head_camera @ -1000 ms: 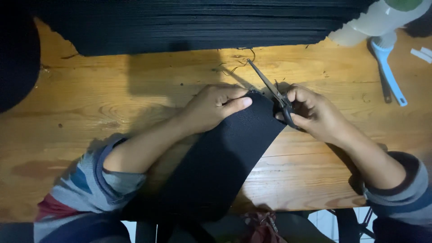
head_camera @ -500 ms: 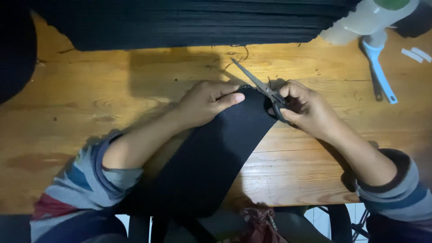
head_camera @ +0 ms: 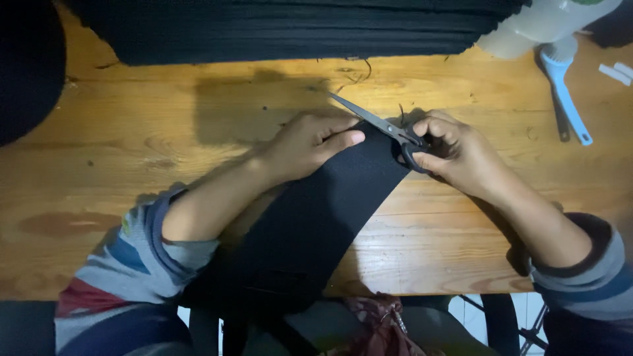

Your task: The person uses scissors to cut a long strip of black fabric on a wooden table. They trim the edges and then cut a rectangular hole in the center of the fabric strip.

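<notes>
1. Head view: a black fabric strip (head_camera: 316,224) lay diagonally across the wooden table (head_camera: 132,165), its lower end hanging off the near edge.
2. Left hand (head_camera: 306,145) lay flat, fingers pressed down on the strip's upper end, pinning it rather than grasping.
3. Right hand (head_camera: 455,151) was closed around the handles of the scissors (head_camera: 382,125); blades lay along the strip's top edge, pointing up-left. Whether the blades were parted could not be told.
4. Handling, judged: fabric light, soft, limp; likely to shift unless held flat close beside the cut line.
5. Appearance: matt, uniformly black, wide band, straight sides.
6. Nearby: dark fabric stack (head_camera: 297,29) along the far edge; blue-handled tool (head_camera: 567,99) at right, well apart.
</notes>
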